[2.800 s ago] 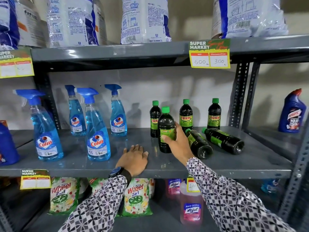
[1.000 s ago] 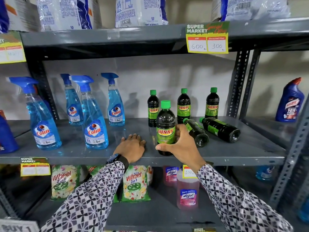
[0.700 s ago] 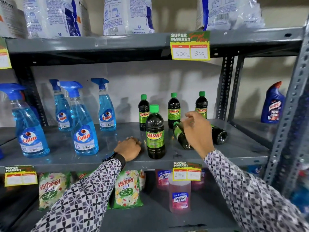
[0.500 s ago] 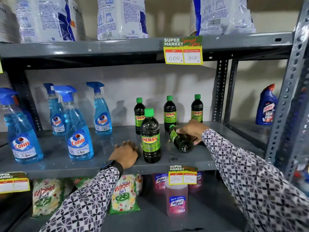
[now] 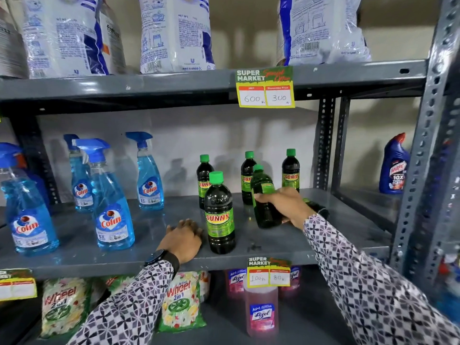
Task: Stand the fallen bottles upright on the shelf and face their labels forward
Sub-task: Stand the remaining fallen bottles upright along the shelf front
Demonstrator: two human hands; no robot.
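Note:
My right hand (image 5: 286, 205) grips a dark green-capped Sunny bottle (image 5: 263, 195) around its middle; the bottle is nearly upright, leaning slightly, its base near the grey middle shelf (image 5: 149, 235). Its label faces mostly away or sideways. Another fallen bottle (image 5: 317, 209) lies behind my wrist, mostly hidden. A front Sunny bottle (image 5: 220, 215) stands upright with its label forward. Three more Sunny bottles stand at the back: left (image 5: 204, 178), middle (image 5: 247, 175), right (image 5: 290, 170). My left hand (image 5: 183, 239) rests flat on the shelf beside the front bottle.
Several blue Colin spray bottles (image 5: 110, 202) stand on the shelf's left half. A blue Harpic bottle (image 5: 394, 165) stands in the bay to the right, past the grey uprights (image 5: 423, 170). Detergent bags sit above; Wheel packets and pink Lizol bottles below.
My right hand let go of the front bottle, reached right, took hold of a fallen bottle and tipped it up from lying to almost upright. The left hand stayed put.

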